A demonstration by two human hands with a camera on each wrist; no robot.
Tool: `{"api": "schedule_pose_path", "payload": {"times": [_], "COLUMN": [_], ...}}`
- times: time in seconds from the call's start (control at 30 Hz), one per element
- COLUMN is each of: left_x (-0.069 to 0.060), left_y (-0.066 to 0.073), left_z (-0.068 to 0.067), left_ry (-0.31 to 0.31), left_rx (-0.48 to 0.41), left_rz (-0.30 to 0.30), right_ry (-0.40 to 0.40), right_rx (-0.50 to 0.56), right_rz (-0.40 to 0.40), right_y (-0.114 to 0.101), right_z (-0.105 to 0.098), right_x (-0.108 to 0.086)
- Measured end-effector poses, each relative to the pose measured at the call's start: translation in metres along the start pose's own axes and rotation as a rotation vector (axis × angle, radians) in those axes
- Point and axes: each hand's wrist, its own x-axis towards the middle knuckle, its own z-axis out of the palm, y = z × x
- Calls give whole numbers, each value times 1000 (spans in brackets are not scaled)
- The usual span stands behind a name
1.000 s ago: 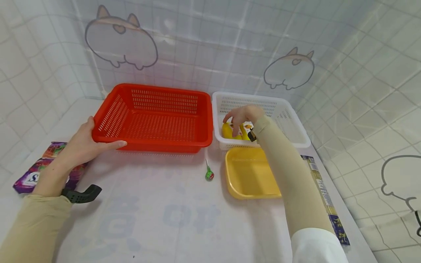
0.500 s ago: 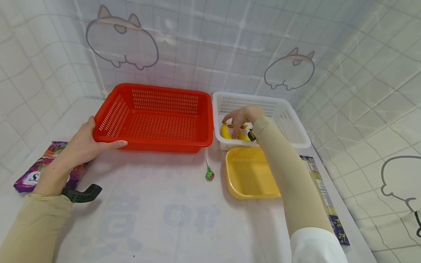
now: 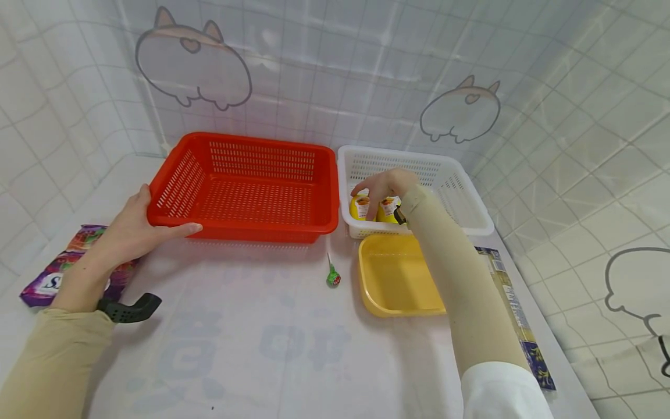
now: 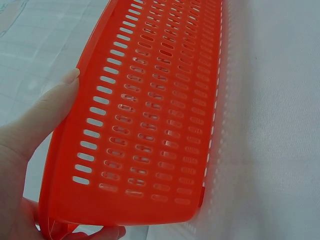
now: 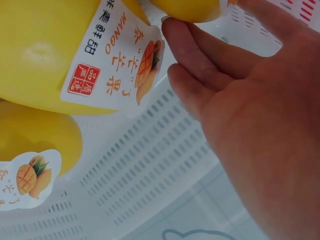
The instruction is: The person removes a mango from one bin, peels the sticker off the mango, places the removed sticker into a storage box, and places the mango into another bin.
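My left hand (image 3: 131,233) grips the near left corner of the red perforated basket (image 3: 246,233), thumb over the rim. In the left wrist view the red basket (image 4: 135,115) stands tilted in the frame, and some fingertips show below its end. My right hand (image 3: 389,183) reaches into the white basket (image 3: 455,174) and holds a yellow mango (image 3: 360,208) by its left and front sides. A second labelled mango (image 3: 387,209) lies beside it. The right wrist view shows the held mango (image 5: 192,7) at the top and a third mango (image 5: 40,135) at lower left.
A yellow tub (image 3: 398,279) stands in front of the white basket. A green lollipop (image 3: 333,276) lies left of it. A purple snack bag (image 3: 47,282) is under my left arm, and a long flat packet (image 3: 518,314) lies on the right, partly behind my right arm.
The mango under my right hand has turned so its label faces forward and has shifted slightly left. The second mango's label also shows more upright. The left hand and red basket stay put.
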Motion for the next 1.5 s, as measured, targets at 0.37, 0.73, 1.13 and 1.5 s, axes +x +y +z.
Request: {"api": "schedule_pose_path", "payload": {"times": [0.37, 0.73, 1.13, 1.5], "left_x": [0, 0, -2, -2], "left_y": [0, -1, 0, 1], "left_z": [0, -1, -1, -2], "left_ry": [-9, -26, -32, -50], "left_rx": [-8, 2, 4, 22], "left_rz": [-7, -17, -22, -40], "right_ry": [17, 36, 20, 45], "right_rx": [1, 43, -32, -17], "right_rz": [24, 59, 19, 3], "right_y": [-2, -2, -4, -5], "right_z": [3, 4, 6, 8], "right_x": [-1, 0, 0, 3]}}
